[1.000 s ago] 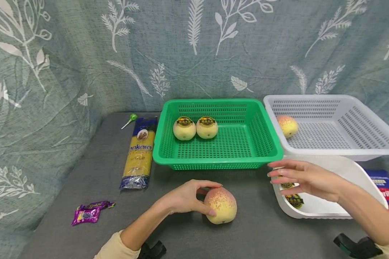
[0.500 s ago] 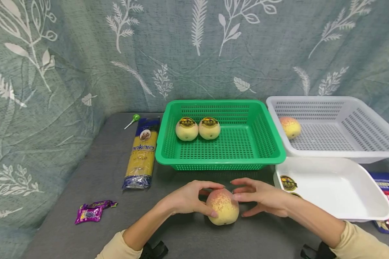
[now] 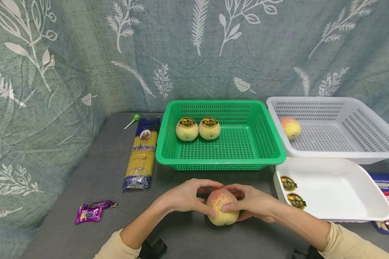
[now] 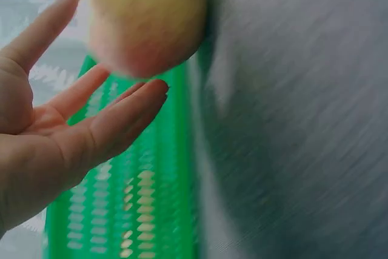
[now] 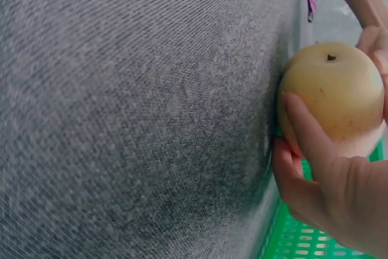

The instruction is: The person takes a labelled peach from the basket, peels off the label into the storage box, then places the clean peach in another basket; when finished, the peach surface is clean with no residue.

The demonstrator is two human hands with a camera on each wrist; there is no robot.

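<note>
A large yellow peach with a red blush sits on the dark grey cloth, in front of the green basket. My left hand holds its left side, thumb low on the front and fingers behind. From the right, my right hand grips it too, thumb across its front. In the right wrist view the right thumb and fingers curve round the peach, whose small dark stem mark shows. The left wrist view has the peach blurred above the left hand's fingers. The far side of the fruit is hidden.
The green basket holds two peaches with black-gold labels. A light grey basket holds one peach. Two similar labels stick to the white tray. Pasta, purple candies and a lollipop lie left.
My right hand has moved left from the white tray to the peach and now grips it. The left hand keeps its hold. The view shifted slightly at first.
</note>
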